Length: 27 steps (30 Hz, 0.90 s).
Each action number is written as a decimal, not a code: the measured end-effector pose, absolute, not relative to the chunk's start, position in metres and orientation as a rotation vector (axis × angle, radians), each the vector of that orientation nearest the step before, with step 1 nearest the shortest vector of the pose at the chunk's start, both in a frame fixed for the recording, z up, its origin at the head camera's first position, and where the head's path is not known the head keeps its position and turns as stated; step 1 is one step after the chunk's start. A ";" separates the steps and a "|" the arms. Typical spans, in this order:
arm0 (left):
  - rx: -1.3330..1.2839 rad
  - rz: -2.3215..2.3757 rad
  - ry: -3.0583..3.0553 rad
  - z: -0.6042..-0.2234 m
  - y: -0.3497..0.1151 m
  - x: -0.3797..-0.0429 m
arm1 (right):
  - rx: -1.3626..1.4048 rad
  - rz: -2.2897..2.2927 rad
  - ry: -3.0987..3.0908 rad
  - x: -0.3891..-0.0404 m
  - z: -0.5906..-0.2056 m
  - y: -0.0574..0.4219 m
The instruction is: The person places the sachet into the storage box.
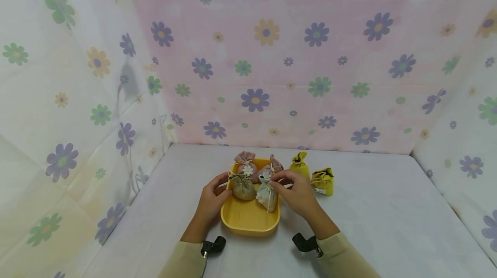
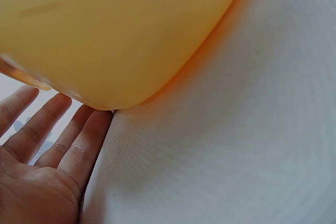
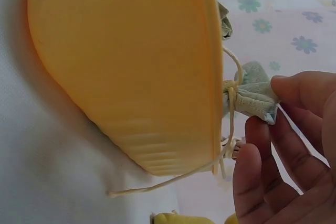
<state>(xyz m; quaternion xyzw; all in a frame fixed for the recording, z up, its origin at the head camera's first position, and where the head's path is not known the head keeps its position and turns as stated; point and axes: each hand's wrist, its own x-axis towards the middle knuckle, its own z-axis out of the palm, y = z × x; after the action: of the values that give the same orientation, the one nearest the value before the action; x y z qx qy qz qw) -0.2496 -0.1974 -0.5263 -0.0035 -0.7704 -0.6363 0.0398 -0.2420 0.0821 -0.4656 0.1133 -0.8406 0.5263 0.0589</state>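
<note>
A yellow plastic basket [image 1: 248,220] stands on the table with several small drawstring pouches inside. My right hand [image 1: 297,189] pinches the gathered top of a pale green pouch [image 1: 267,196] between thumb and fingers; its cord [image 3: 157,184] hangs over the rim in the right wrist view. Against the basket's left side rests my left hand [image 1: 212,196], its fingers [image 2: 79,145] extended along the outer wall. An olive-brown pouch [image 1: 243,187] lies beside the pale green one. Behind them sit two pink pouches, one [image 1: 246,167] at left with a white flower, the other [image 1: 273,165] at right.
Two yellow-green pouches are on the table right of the basket, one upright [image 1: 299,166] and one nearer [image 1: 324,182]. Flower-printed cloth walls [image 1: 287,75] enclose the white table [image 1: 388,217] at the back and both sides.
</note>
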 end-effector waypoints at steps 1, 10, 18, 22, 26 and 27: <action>-0.015 -1.948 -2.360 -0.527 -0.197 -0.250 | 0.351 1.589 -2.550 -0.242 -0.465 0.083; -0.025 -1.962 -2.350 -0.526 -0.199 -0.248 | 0.470 1.454 -2.549 -0.242 -0.454 0.094; -0.029 -1.987 -2.341 -0.527 -0.199 -0.249 | 0.466 1.388 -2.495 -0.243 -0.446 0.109; -0.030 -1.988 -2.340 -0.527 -0.199 -0.250 | 0.441 1.328 -2.436 -0.246 -0.444 0.120; -0.036 -1.985 -2.335 -0.527 -0.198 -0.250 | 0.392 1.290 -2.377 -0.249 -0.442 0.132; -0.036 -1.981 -2.336 -0.527 -0.198 -0.250 | 0.378 1.295 -2.361 -0.249 -0.441 0.135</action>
<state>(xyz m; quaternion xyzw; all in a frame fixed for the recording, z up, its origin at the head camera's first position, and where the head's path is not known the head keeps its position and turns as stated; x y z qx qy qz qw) -0.2503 -0.1980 -0.5271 -0.0117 -0.7621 -0.6462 0.0389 -0.2488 0.1348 -0.4411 0.1360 -0.8489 0.4657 0.2098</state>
